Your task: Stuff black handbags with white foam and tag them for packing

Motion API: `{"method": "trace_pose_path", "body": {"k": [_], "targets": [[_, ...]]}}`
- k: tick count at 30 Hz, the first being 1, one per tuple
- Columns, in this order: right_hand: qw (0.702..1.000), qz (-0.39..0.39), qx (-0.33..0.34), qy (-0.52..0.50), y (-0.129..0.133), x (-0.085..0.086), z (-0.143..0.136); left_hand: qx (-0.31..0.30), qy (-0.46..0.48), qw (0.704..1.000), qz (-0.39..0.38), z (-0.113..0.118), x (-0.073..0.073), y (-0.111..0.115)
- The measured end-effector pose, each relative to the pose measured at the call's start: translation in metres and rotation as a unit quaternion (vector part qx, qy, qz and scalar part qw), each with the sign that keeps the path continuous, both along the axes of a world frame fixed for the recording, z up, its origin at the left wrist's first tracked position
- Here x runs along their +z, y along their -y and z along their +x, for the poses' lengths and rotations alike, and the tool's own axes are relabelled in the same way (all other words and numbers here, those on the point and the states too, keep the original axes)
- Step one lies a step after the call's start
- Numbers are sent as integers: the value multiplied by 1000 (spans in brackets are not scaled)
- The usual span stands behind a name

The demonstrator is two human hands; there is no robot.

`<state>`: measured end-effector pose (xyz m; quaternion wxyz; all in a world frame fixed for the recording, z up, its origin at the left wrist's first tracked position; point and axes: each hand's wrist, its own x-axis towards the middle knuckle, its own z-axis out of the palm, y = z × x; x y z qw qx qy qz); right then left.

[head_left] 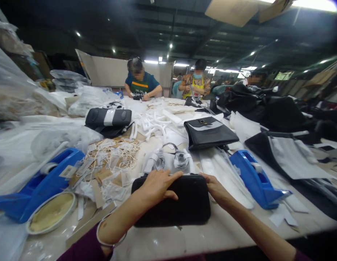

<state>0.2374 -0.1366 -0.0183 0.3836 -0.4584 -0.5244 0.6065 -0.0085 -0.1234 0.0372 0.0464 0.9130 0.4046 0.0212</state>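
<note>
A black handbag (184,203) lies in front of me near the table's front edge. Its wrapped handles (168,159) extend from its far side, covered in clear plastic and white padding. My left hand (159,185) rests over the bag's top edge, thumb and forefinger stretched apart, with the other fingers partly hidden. At the upper right corner, my right hand (213,186) pinches the bag's edge between thumb and fingers. Tags with strings (111,159) are heaped left of the bag.
Blue tape dispensers stand at left (46,181) and right (257,179). A round tin (53,212) sits front left. Beyond are a black bag (108,117), a flap bag (210,132) and white foam tubes (154,125). Two co-workers (142,85) handle items across the table.
</note>
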Motion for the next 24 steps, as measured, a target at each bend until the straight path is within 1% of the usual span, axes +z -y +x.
{"method": "trace_pose_path", "body": {"k": [3,6,8,11,13,14,15,16,17,18,19,20,21,22,23,24], "targets": [[1000,8,-8,-4,1,-1,1,0,-2,1000,6,-2,-10,-5],[999,9,-40,-6,4,-5,-1,11,-5,1000,23,-2,-21,-10],[997,12,-69,-13,5,-10,-4,11,1,999,41,-2,-27,-11],[995,9,-95,-16,6,-21,-6,10,9,998,55,-1,-34,-13],[993,11,-112,15,5,-26,-5,11,12,998,56,0,-39,-15],[990,28,-129,51,5,-26,-4,10,13,998,55,0,-41,-16],[980,66,-156,104,6,-25,-3,7,14,998,54,1,-43,-17],[958,126,-191,171,7,-21,-3,4,13,998,53,2,-45,-19],[922,200,-222,244,8,-16,-5,2,12,999,52,2,-47,-20],[878,279,-235,310,11,-11,-9,0,10,999,50,3,-49,-21],[837,350,-221,358,13,-5,-16,-1,9,999,48,3,-51,-22],[807,406,-182,389,15,0,-25,-2,8,999,46,3,-52,-23],[788,443,-130,407,16,4,-37,-4,8,999,43,3,-53,-24],[777,465,-78,417,16,5,-50,-6,7,999,39,3,-54,-25],[768,474,-44,429,14,5,-63,-10,5,999,33,2,-55,-26],[757,474,-33,449,10,2,-76,-13,2,1000,26,2,-56,-27]]}}
